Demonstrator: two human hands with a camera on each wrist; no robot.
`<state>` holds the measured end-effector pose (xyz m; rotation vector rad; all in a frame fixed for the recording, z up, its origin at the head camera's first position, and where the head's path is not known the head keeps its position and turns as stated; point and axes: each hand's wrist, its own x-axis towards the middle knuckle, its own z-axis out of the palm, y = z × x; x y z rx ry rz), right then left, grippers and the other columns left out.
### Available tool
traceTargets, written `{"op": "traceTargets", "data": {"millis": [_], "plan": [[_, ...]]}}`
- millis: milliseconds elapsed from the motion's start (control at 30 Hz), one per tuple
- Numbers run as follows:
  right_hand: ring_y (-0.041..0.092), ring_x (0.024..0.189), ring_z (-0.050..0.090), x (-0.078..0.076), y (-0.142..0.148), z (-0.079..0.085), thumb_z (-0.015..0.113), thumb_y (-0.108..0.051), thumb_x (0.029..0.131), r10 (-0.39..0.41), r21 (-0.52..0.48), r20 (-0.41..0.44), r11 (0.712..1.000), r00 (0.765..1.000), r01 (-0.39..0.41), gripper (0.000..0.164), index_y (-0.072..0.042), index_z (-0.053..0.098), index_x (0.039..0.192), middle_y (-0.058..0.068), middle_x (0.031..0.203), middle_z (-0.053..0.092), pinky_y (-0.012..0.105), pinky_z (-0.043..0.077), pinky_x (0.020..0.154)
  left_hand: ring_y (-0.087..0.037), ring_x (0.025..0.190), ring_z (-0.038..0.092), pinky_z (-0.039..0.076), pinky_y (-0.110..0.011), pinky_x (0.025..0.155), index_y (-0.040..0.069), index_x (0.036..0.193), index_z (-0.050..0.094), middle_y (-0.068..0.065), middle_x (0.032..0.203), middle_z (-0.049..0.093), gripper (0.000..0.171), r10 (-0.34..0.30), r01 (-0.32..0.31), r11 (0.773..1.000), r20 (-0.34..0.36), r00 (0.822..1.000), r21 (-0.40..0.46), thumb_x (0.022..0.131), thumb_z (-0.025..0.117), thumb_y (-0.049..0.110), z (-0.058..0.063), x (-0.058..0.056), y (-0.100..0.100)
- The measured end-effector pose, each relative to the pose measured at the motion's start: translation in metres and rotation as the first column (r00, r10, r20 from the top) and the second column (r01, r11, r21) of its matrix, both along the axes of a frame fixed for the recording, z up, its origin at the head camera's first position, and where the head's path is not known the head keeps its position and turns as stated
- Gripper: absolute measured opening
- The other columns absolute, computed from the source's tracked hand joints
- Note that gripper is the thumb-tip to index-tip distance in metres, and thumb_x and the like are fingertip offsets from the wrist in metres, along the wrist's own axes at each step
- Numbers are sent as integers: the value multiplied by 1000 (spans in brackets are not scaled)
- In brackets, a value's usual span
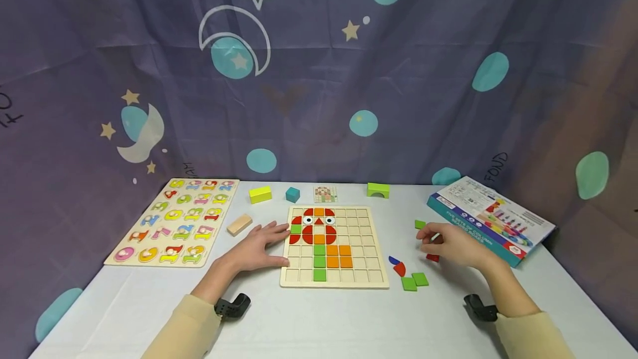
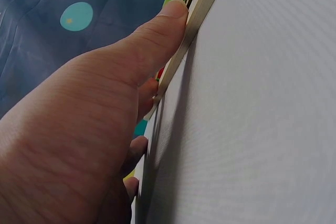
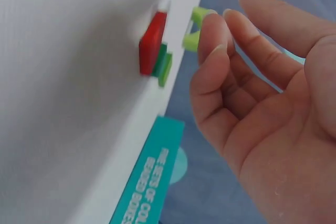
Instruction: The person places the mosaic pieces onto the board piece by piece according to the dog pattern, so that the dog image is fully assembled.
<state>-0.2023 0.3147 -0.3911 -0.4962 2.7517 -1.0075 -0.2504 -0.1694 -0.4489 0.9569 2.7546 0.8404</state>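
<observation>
A wooden grid board [image 1: 369, 248] carries red curved pieces, two eye pieces, orange squares [image 1: 345, 256] and green squares [image 1: 319, 262]. My left hand [image 1: 256, 248] rests at the board's left edge; in the left wrist view, its thumb [image 2: 170, 14] touches the wooden rim. Over the table on the right, my right hand [image 1: 451, 242] hovers with fingers loosely bent. Nothing shows between its thumb and fingers in the right wrist view. A red piece [image 3: 152, 45] lies below that hand, apart from the fingertips, and a green piece [image 1: 420, 224] lies just beyond.
Between board and right hand lie a blue piece [image 1: 394, 260], a red curved piece [image 1: 400, 269] and two green squares [image 1: 410, 284]. A box [image 1: 490, 220] stands at right, a number puzzle [image 1: 171, 215] at left. Several blocks [image 1: 260, 195] and a pattern card [image 1: 325, 194] sit behind.
</observation>
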Motion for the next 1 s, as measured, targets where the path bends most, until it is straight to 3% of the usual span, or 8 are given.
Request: {"op": "traceTargets", "data": {"millis": [267,600,833,1000], "plan": [[22,90,58,-1,18,0,70,-14,97,-29,0,-46,1000,998,29,25,2,65,115,3,100,63,25,53,73,-34,150,22,10,-58,120,7,148,52,-5,158,40,82,-7,7,1000,5,1000,5,85,78,51,1,0,1],[24,90,57,-10,28,-9,69,-14,96,-57,-8,-24,998,998,57,25,3,64,115,5,98,62,26,53,73,-32,151,21,9,-56,121,9,149,52,-4,159,39,82,9,-9,1000,8,1000,-9,84,78,53,0,0,1],[24,91,55,-16,26,-16,74,-18,94,-49,61,-18,997,999,50,34,1,64,121,5,100,60,33,53,75,-33,151,22,10,-58,120,8,148,53,-5,158,40,82,5,-5,1000,4,1000,-5,84,78,53,1,1,1],[23,88,54,-17,23,-18,74,-17,94,-36,104,-42,994,998,40,30,-1,66,118,4,96,59,35,53,75,-32,151,21,10,-57,120,9,148,52,-3,158,40,82,9,-9,1000,0,1000,-11,84,78,53,0,0,1]]}}
